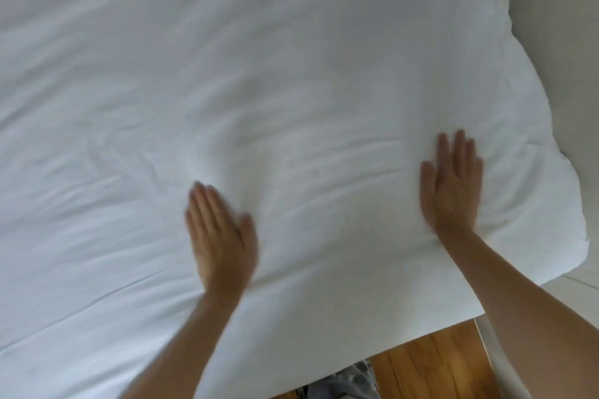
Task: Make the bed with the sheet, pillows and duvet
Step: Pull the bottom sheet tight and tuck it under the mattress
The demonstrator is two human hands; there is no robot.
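Note:
A white duvet covers the bed and fills most of the view, with soft creases across its near part. My left hand lies flat on it near the front edge, fingers straight and blurred by motion. My right hand presses flat on the duvet close to its right corner, fingers together and pointing away from me. Neither hand holds any cloth. No pillows are visible, and the sheet is hidden under the duvet.
A pale upholstered surface runs along the right side of the bed. Wooden floor shows below the bed's near edge, beside a bit of my patterned clothing.

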